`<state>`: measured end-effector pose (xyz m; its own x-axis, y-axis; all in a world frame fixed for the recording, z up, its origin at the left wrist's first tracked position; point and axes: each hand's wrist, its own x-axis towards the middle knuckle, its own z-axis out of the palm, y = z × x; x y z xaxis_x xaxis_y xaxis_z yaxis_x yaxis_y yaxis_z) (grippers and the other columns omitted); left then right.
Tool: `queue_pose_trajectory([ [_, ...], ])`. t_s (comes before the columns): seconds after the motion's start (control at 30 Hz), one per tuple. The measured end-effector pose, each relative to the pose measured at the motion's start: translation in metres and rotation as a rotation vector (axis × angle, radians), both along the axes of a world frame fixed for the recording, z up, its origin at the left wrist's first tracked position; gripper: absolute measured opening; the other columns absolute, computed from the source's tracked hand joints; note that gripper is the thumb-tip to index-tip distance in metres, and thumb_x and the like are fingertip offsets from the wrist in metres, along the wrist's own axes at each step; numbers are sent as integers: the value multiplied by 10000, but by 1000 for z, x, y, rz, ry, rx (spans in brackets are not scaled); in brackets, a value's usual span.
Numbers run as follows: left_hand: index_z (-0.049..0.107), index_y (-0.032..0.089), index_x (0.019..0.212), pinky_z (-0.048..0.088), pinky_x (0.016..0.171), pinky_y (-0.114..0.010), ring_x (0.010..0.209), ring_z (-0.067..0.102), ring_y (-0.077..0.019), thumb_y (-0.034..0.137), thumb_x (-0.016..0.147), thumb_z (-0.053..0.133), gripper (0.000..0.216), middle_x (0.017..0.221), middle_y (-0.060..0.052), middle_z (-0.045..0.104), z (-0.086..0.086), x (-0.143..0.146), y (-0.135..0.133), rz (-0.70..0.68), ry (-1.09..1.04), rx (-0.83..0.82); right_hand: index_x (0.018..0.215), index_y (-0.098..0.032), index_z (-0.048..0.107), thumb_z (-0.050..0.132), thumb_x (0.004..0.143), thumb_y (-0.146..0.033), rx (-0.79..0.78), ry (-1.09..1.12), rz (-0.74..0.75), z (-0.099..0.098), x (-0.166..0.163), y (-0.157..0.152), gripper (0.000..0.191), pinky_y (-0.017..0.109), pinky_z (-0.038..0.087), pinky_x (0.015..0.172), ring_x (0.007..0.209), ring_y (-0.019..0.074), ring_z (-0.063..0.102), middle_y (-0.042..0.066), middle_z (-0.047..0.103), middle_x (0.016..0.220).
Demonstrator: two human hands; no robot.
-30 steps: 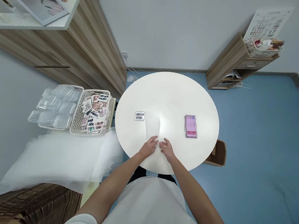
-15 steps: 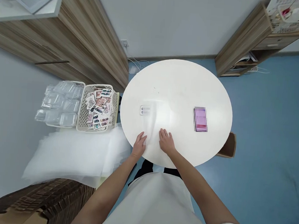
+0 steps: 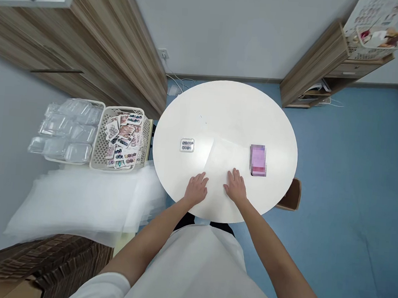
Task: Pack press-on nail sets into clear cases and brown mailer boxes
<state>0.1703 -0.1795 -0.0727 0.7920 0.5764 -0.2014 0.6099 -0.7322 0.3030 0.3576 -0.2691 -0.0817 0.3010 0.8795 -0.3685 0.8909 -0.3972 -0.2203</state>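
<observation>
My left hand (image 3: 196,188) and right hand (image 3: 235,187) lie flat, fingers spread, pressing the thin white sheet (image 3: 224,155) at the frame's centre. Sheet spread out; nail-tip pack (image 3: 187,145) left of it, untouched.

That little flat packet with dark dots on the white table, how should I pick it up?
Pinch the small packet by two opposite edges, coming down from above with the left hand, probably the nearer one. It lies flat on the round table, apart from the white sheet, so its edges are free all round.
</observation>
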Motion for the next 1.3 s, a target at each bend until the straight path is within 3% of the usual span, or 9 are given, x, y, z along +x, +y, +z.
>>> queue_pose_trajectory([
  [0.13,252,150,1352,156,1036,-484,1329,121,-268,273,788,409,599,1452,-110,166,-16,15,6,-121,98,-24,1377,-169,146,513,759,-314,-81,65,47,-8,11,13,733,481,152,1028,1337,301,15,126,6,1469],
  [0.23,190,163,1376,118,1023,-545,1333,83,-287,320,784,420,654,1454,-123,147,-25,12,-4,-86,175,-45,1380,-199,148,529,748,-299,-102,103,157,-9,20,19,744,476,107,1042,1340,284,-3,100,-17,1473],
  [0.4,181,161,1381,138,1006,-567,1333,58,-307,341,791,431,665,1454,-152,116,-25,3,-18,12,180,-18,1366,-217,201,543,738,-304,-126,94,216,-4,26,26,720,491,87,1039,1340,283,6,101,-6,1473],
  [0.57,199,167,1375,193,1005,-534,1330,88,-307,368,816,403,629,1449,-155,141,-20,-7,-11,38,80,-58,1356,-185,229,514,756,-313,-96,84,190,5,24,32,677,500,92,1038,1339,291,26,122,36,1469],
  [0.7,238,155,1356,296,989,-449,1322,159,-282,393,840,371,583,1441,-150,174,-18,-29,18,288,-61,-184,1348,-154,247,468,774,-269,34,162,99,16,15,58,626,464,164,1045,1332,276,112,134,144,1453],
  [0.87,398,140,1260,343,984,-388,1197,408,-250,365,816,451,501,1288,-148,432,-11,-44,94,767,-312,-344,1287,-140,364,410,792,-256,145,545,-207,24,-22,122,511,358,374,962,1154,212,453,125,442,1292],
  [1.0,419,159,1254,338,988,-340,1188,424,-222,382,817,467,493,1321,-122,416,-12,-38,148,1050,-502,-595,1298,-192,355,461,712,-162,112,917,-374,17,-55,169,597,355,408,943,1173,204,446,80,405,1338],
  [1.13,396,187,1278,338,986,-333,1236,369,-199,393,851,401,475,1368,-79,372,-22,-31,166,1098,-655,-834,1336,-179,290,466,657,-106,140,1099,-534,7,-71,192,705,349,357,998,1247,199,358,67,344,1383],
  [1.3,440,190,1251,312,1001,-346,1224,384,-209,396,847,410,455,1341,-71,414,-28,-26,161,1074,-673,-875,1331,-174,308,472,635,-86,131,1177,-586,4,-74,197,720,354,306,1037,1262,196,335,55,358,1377],
])
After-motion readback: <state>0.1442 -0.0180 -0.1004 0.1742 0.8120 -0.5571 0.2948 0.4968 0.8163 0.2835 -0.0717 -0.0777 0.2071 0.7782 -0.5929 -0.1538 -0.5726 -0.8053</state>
